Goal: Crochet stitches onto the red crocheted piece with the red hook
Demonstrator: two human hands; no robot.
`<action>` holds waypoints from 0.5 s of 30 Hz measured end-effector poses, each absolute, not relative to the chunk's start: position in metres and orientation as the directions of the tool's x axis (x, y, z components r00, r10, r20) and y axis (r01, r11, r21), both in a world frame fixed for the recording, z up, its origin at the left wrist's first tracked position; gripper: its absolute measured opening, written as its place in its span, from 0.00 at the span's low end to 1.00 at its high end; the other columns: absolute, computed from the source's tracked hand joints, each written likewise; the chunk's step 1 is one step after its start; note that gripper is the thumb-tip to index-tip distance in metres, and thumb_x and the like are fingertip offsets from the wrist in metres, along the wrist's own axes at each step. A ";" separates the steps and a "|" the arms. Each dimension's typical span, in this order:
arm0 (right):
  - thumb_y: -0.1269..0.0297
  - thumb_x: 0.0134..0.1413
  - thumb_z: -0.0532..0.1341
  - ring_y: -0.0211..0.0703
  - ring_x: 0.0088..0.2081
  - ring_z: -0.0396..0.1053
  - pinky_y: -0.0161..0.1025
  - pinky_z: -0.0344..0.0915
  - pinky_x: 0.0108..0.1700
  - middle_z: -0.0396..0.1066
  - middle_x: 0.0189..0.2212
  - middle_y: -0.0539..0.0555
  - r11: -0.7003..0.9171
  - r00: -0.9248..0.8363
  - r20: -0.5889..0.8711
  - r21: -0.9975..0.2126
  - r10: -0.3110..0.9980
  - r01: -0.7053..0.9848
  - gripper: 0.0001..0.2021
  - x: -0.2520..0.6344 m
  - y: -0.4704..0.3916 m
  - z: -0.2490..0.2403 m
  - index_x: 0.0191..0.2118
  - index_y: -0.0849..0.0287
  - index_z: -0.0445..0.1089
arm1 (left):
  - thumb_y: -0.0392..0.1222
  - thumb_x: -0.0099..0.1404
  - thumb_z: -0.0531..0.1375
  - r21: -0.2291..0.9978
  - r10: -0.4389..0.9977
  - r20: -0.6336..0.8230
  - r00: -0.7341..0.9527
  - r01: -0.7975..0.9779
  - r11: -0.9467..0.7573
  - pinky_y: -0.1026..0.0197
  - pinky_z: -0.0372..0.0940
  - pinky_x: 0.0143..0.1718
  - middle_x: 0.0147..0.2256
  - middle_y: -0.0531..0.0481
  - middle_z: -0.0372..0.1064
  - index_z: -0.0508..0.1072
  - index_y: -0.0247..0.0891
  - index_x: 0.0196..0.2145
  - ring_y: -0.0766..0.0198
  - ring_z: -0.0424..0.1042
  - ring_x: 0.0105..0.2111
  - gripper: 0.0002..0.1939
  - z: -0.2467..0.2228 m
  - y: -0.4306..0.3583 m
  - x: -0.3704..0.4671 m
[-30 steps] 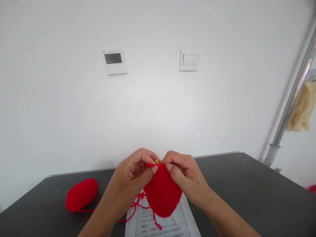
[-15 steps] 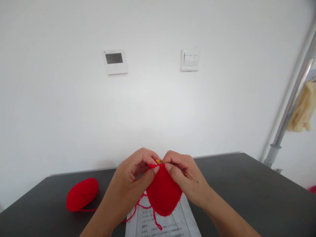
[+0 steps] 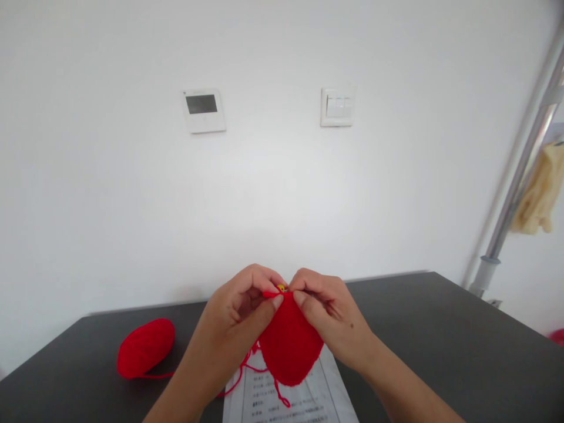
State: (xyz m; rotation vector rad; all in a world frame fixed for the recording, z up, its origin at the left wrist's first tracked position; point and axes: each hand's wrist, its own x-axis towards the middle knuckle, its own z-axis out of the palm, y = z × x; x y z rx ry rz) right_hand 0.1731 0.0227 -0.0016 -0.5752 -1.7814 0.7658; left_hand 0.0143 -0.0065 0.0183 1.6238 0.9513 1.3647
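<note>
Between my two hands hangs a red knitted or crocheted piece, wide at the top and rounded at its lower edge. My left hand pinches its top left corner and a bit of red yarn between thumb and fingers. At the top right, my right hand pinches the edge with thumb and forefinger. A small yellow thing shows between the fingertips; its kind I cannot make out. Loose red yarn dangles below the piece. To the left lies a red yarn ball, its strand running behind my left forearm.
A printed sheet lies under my hands on the dark table. The white wall behind carries a panel with a screen and a light switch. A metal pole and cream cloth are at right.
The view has shifted very slightly. Both hands keep their pinch on the red piece, and its lower part has swung a little to the left.
</note>
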 end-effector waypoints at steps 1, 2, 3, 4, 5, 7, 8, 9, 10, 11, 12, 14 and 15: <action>0.72 0.52 0.52 0.33 0.22 0.55 0.31 0.53 0.25 0.59 0.19 0.46 0.676 -0.323 0.634 -0.737 0.703 0.024 0.09 0.173 0.022 -0.001 0.23 0.59 0.62 | 0.32 0.60 0.59 0.913 0.909 0.394 0.136 0.059 -0.404 0.67 0.64 0.32 0.36 0.52 0.70 0.69 0.39 0.26 0.66 0.70 0.32 0.06 0.018 -0.007 0.015; 0.72 0.52 0.52 0.33 0.22 0.56 0.31 0.54 0.25 0.59 0.19 0.46 0.675 -0.323 0.632 -0.737 0.704 0.030 0.09 0.173 0.022 0.000 0.23 0.59 0.62 | 0.32 0.60 0.59 0.911 0.908 0.396 0.136 0.065 -0.407 0.67 0.64 0.32 0.36 0.52 0.70 0.69 0.39 0.26 0.66 0.70 0.33 0.06 0.019 -0.007 0.015; 0.72 0.51 0.52 0.33 0.22 0.56 0.31 0.54 0.25 0.59 0.19 0.46 0.675 -0.322 0.630 -0.737 0.707 0.037 0.09 0.173 0.022 0.001 0.23 0.59 0.62 | 0.32 0.60 0.59 0.910 0.908 0.396 0.140 0.073 -0.408 0.67 0.63 0.32 0.36 0.52 0.70 0.69 0.39 0.26 0.66 0.70 0.33 0.06 0.019 -0.007 0.015; 0.72 0.51 0.52 0.33 0.23 0.56 0.31 0.54 0.26 0.59 0.19 0.46 0.676 -0.319 0.630 -0.736 0.708 0.047 0.08 0.172 0.022 0.001 0.23 0.59 0.62 | 0.32 0.60 0.59 0.909 0.907 0.396 0.143 0.080 -0.410 0.67 0.63 0.32 0.36 0.52 0.70 0.69 0.39 0.26 0.66 0.70 0.33 0.06 0.019 -0.007 0.014; 0.72 0.50 0.52 0.33 0.23 0.56 0.31 0.54 0.26 0.60 0.19 0.46 0.677 -0.314 0.631 -0.734 0.709 0.056 0.08 0.172 0.022 0.001 0.23 0.59 0.62 | 0.31 0.60 0.59 0.907 0.906 0.398 0.143 0.087 -0.412 0.67 0.63 0.32 0.37 0.52 0.70 0.69 0.39 0.26 0.66 0.70 0.33 0.06 0.019 -0.007 0.014; 0.72 0.48 0.52 0.33 0.23 0.56 0.32 0.54 0.26 0.59 0.19 0.46 0.682 -0.302 0.636 -0.727 0.710 0.072 0.08 0.171 0.022 0.001 0.21 0.59 0.62 | 0.31 0.60 0.59 0.904 0.903 0.400 0.154 0.097 -0.417 0.67 0.63 0.32 0.37 0.52 0.70 0.69 0.39 0.27 0.66 0.69 0.33 0.06 0.018 -0.006 0.014; 0.72 0.48 0.52 0.33 0.23 0.56 0.32 0.54 0.26 0.59 0.19 0.46 0.682 -0.294 0.637 -0.727 0.713 0.077 0.08 0.171 0.021 0.001 0.21 0.59 0.61 | 0.31 0.60 0.59 0.903 0.902 0.401 0.161 0.099 -0.419 0.67 0.63 0.32 0.37 0.52 0.70 0.69 0.39 0.27 0.66 0.69 0.33 0.06 0.018 -0.005 0.014; 0.73 0.47 0.52 0.33 0.23 0.56 0.32 0.54 0.26 0.59 0.19 0.46 0.681 -0.285 0.638 -0.728 0.715 0.080 0.08 0.171 0.021 0.000 0.21 0.59 0.61 | 0.32 0.61 0.58 0.904 0.902 0.399 0.164 0.095 -0.417 0.67 0.63 0.32 0.37 0.52 0.70 0.69 0.39 0.27 0.66 0.69 0.33 0.06 0.018 -0.005 0.014; 0.73 0.47 0.52 0.33 0.23 0.56 0.32 0.54 0.26 0.59 0.19 0.46 0.681 -0.278 0.640 -0.728 0.716 0.080 0.08 0.171 0.021 -0.001 0.21 0.59 0.61 | 0.32 0.61 0.58 0.906 0.904 0.396 0.163 0.089 -0.413 0.67 0.63 0.32 0.37 0.52 0.70 0.69 0.39 0.27 0.66 0.70 0.33 0.06 0.017 -0.005 0.015; 0.73 0.47 0.52 0.34 0.23 0.57 0.32 0.54 0.26 0.59 0.19 0.46 0.682 -0.272 0.642 -0.727 0.716 0.078 0.08 0.171 0.021 -0.001 0.21 0.59 0.62 | 0.33 0.61 0.58 0.910 0.906 0.390 0.163 0.081 -0.406 0.67 0.63 0.32 0.37 0.52 0.70 0.69 0.39 0.27 0.66 0.70 0.33 0.06 0.017 -0.005 0.015; 0.73 0.47 0.52 0.34 0.23 0.57 0.32 0.54 0.26 0.60 0.19 0.46 0.684 -0.270 0.645 -0.726 0.715 0.074 0.08 0.171 0.021 -0.002 0.21 0.59 0.62 | 0.34 0.62 0.59 0.915 0.910 0.384 0.158 0.071 -0.398 0.66 0.63 0.31 0.37 0.52 0.70 0.69 0.39 0.27 0.66 0.69 0.33 0.06 0.017 -0.005 0.016; 0.74 0.47 0.51 0.34 0.24 0.57 0.32 0.55 0.27 0.60 0.20 0.46 0.688 -0.268 0.652 -0.723 0.709 0.061 0.09 0.171 0.021 -0.004 0.21 0.59 0.62 | 0.35 0.62 0.59 0.924 0.918 0.369 0.145 0.051 -0.380 0.66 0.63 0.31 0.37 0.52 0.70 0.69 0.39 0.27 0.66 0.69 0.32 0.06 0.016 -0.005 0.017; 0.74 0.47 0.51 0.34 0.24 0.57 0.31 0.55 0.26 0.60 0.20 0.46 0.690 -0.270 0.655 -0.722 0.706 0.056 0.09 0.171 0.022 -0.004 0.21 0.59 0.63 | 0.35 0.62 0.59 0.927 0.922 0.364 0.136 0.041 -0.372 0.66 0.63 0.31 0.37 0.52 0.70 0.69 0.39 0.27 0.66 0.69 0.32 0.06 0.016 -0.005 0.017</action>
